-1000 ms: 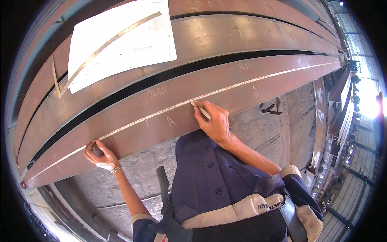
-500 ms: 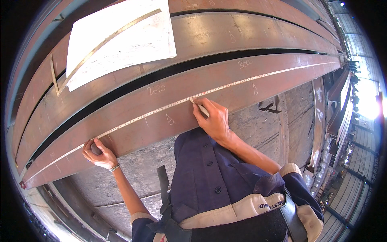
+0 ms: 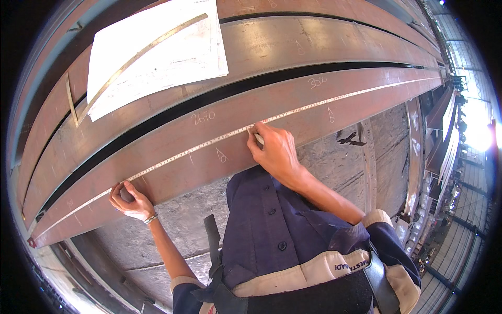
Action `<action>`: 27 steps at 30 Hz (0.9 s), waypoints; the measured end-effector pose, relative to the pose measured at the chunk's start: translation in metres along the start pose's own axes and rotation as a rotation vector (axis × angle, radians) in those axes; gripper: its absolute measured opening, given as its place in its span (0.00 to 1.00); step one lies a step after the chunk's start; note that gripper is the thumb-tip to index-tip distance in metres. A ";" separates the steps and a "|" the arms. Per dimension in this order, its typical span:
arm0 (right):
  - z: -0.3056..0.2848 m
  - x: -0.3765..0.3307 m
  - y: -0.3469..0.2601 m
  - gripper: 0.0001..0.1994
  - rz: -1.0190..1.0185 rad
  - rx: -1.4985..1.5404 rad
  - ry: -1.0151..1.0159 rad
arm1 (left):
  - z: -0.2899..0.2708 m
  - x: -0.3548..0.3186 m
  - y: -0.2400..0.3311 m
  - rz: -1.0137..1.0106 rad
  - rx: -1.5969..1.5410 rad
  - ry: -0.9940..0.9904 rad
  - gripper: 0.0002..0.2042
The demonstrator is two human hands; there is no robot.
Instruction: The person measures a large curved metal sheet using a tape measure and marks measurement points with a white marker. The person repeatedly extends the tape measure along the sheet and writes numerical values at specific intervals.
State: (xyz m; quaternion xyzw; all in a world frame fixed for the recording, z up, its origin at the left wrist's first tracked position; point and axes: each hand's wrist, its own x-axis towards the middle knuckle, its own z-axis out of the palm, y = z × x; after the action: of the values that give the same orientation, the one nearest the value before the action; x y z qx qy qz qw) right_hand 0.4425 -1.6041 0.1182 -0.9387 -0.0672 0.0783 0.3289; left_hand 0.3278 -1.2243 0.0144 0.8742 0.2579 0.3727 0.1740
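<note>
A long measuring tape [image 3: 180, 155] runs along the reddish-brown steel beam [image 3: 172, 133] in front of me. My left hand [image 3: 132, 202] is at the tape's left stretch, thumb and forefinger pinched together at its edge. A dark patch shows inside the curl of these fingers; whether it is an object or shaded steel I cannot make out. Farther right, my right hand [image 3: 274, 149] rests on the beam with its fingertips against the tape. A pale chalk stick [image 3: 260, 139] shows between its fingers, mostly covered by them.
White paper sheets [image 3: 157, 57] lie on the neighbouring beam, with a narrow brass-coloured steel rule [image 3: 141, 55] across them. Dark gaps separate the beams. Chalk marks [image 3: 203, 118] dot the steel. Below lies a worn grey surface [image 3: 334, 175] with small dark scraps [image 3: 351, 139].
My right hand has tilted and closed over the chalk, its fingertips slightly higher at the tape. My left hand has shifted slightly right. The view has moved a little.
</note>
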 end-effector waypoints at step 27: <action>0.013 -0.025 0.046 0.13 -0.392 -0.076 0.064 | 0.000 -0.001 0.001 -0.026 -0.029 0.009 0.14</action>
State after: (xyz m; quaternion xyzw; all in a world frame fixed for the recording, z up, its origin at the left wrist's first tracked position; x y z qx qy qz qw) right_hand 0.4191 -1.6360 0.0816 -0.9215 -0.2409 -0.0197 0.3041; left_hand 0.3279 -1.2254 0.0140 0.8666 0.2648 0.3779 0.1902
